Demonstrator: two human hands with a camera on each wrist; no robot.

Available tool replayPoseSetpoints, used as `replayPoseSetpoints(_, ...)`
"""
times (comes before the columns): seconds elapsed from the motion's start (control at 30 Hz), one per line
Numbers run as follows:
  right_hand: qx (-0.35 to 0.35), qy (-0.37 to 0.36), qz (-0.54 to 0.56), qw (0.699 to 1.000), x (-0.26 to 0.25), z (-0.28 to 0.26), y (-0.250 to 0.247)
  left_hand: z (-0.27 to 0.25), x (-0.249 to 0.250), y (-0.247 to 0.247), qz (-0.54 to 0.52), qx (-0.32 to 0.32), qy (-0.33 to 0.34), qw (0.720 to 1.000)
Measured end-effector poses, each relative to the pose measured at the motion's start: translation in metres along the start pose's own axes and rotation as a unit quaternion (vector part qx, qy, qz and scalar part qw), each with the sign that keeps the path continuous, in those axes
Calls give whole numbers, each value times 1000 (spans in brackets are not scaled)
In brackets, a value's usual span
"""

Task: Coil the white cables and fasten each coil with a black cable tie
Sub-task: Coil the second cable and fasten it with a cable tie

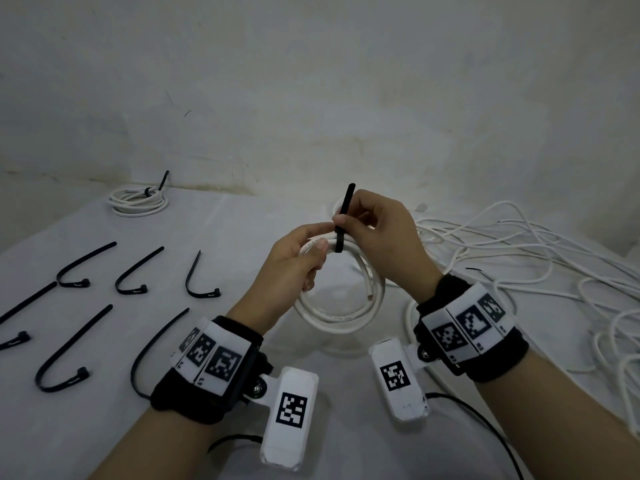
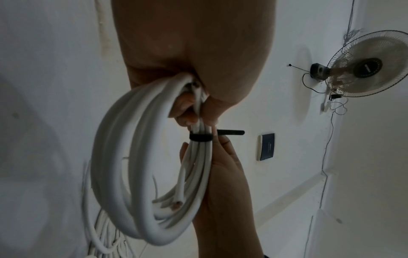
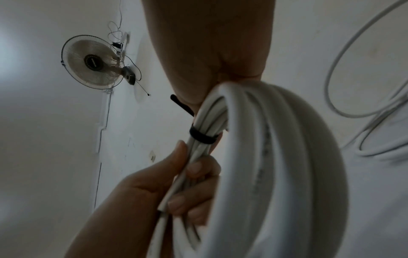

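A coil of white cable (image 1: 339,306) hangs above the table between both hands. My left hand (image 1: 304,254) grips the coil's top strands, thumb on top. A black cable tie (image 1: 343,220) wraps the bundle just right of that grip, its free tail standing up. My right hand (image 1: 374,223) pinches the tail close to the bundle. In the left wrist view the tie (image 2: 200,137) forms a closed band round the strands of the coil (image 2: 123,174). The right wrist view shows the same band (image 3: 202,135) above the left hand's fingers (image 3: 194,167).
Several loose black ties (image 1: 135,275) lie on the table at the left. A coil fastened with a tie (image 1: 138,200) sits at the back left. A tangle of loose white cable (image 1: 536,265) covers the right side. A wall fan (image 2: 371,64) hangs overhead.
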State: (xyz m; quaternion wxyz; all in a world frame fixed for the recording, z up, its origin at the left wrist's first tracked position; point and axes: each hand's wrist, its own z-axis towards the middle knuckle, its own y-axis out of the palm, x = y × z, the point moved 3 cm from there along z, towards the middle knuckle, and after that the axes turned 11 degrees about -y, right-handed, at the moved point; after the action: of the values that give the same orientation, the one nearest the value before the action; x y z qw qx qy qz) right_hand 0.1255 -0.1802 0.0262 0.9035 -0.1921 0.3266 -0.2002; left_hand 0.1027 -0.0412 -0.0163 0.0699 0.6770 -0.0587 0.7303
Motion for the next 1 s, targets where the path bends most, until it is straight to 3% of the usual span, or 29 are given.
replayPoseSetpoints(0.23, -13, -12, -29, 999, 1, 1, 2, -1, -2, 1, -9, 28, 5, 1000)
replayPoseSetpoints(0.43, -6, 29, -27, 999, 6, 1, 2, -1, -1, 2, -14, 19, 14, 1000)
replayPoseSetpoints(0.53, -22, 97, 71, 992, 4, -5, 4, 1, -1, -4, -37, 38, 17, 998)
replayPoseSetpoints(0.6, -68, 175, 161, 969, 2, -14, 6, 3, 0, -11, -63, 62, 21, 996)
replayPoseSetpoints(0.67, -100, 191, 201, 956, 0, -22, 9, 5, 1, -17, -92, 75, 22, 993)
replayPoseSetpoints(0.8, -25, 134, 193, 972, 1, -23, 12, 3, 3, -16, -113, 52, 21, 992)
replayPoseSetpoints(1.0, 89, 146, 216, 961, 7, -15, 22, -2, 7, -19, 23, 69, 72, 995)
